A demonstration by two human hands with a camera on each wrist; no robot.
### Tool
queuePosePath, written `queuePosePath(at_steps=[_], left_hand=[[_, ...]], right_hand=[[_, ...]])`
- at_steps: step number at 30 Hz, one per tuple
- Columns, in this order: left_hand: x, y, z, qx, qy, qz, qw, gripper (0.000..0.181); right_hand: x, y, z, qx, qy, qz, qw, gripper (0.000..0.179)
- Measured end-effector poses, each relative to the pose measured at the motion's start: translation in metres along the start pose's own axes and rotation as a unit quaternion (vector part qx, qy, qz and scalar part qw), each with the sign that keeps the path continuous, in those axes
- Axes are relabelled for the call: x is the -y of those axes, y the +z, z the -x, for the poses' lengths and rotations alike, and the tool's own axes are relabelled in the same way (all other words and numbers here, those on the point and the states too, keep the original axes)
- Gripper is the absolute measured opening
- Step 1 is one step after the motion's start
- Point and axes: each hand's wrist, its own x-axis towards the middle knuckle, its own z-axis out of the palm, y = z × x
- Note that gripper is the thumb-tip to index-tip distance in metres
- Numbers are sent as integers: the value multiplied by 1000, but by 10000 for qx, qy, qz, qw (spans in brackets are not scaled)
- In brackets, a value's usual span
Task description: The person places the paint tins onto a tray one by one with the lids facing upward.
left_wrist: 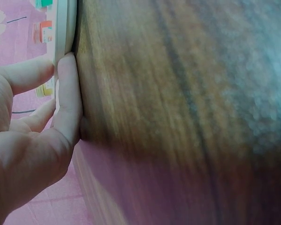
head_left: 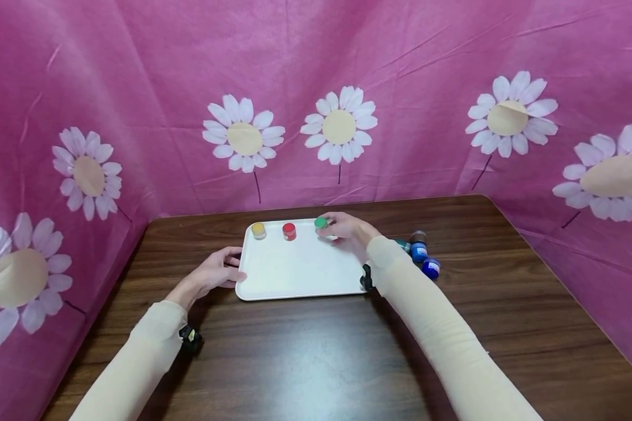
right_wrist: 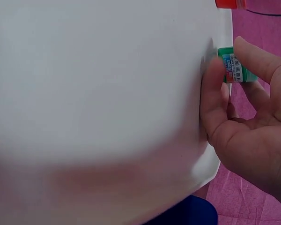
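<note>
A white tray (head_left: pixel 289 269) lies on the table. My left hand (head_left: pixel 216 272) pinches its left rim; in the left wrist view the thumb and a finger (left_wrist: pixel 68 89) lie on opposite faces of that rim. At the tray's far right, my right hand (head_left: pixel 344 228) holds a green paint jar (head_left: pixel 320 223) between thumb and fingers, and the printed label of this jar (right_wrist: pixel 234 68) shows in the right wrist view. A red paint jar (head_left: pixel 289 231) and a yellow paint jar (head_left: pixel 258 231) stand along the tray's far side, left of the green one.
Right of the tray, partly behind my right sleeve, several more jars cluster on the brown wooden table (head_left: pixel 295 362): two blue jars (head_left: pixel 419 252), a brown jar (head_left: pixel 418 237) and a teal jar (head_left: pixel 402 245). A pink flowered cloth (head_left: pixel 295 58) hangs behind and at both sides.
</note>
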Motion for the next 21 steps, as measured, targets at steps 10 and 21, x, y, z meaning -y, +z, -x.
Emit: queuePosePath(at_steps=[10, 21], left_hand=[[0, 0, 0, -8, 12, 31, 10000, 79], [1, 0, -1, -15, 9, 65, 10000, 78]], right_hand=[[-2, 3, 0, 77, 159, -869, 9961, 45], [-4, 3, -3, 44, 147, -787, 9968, 49]])
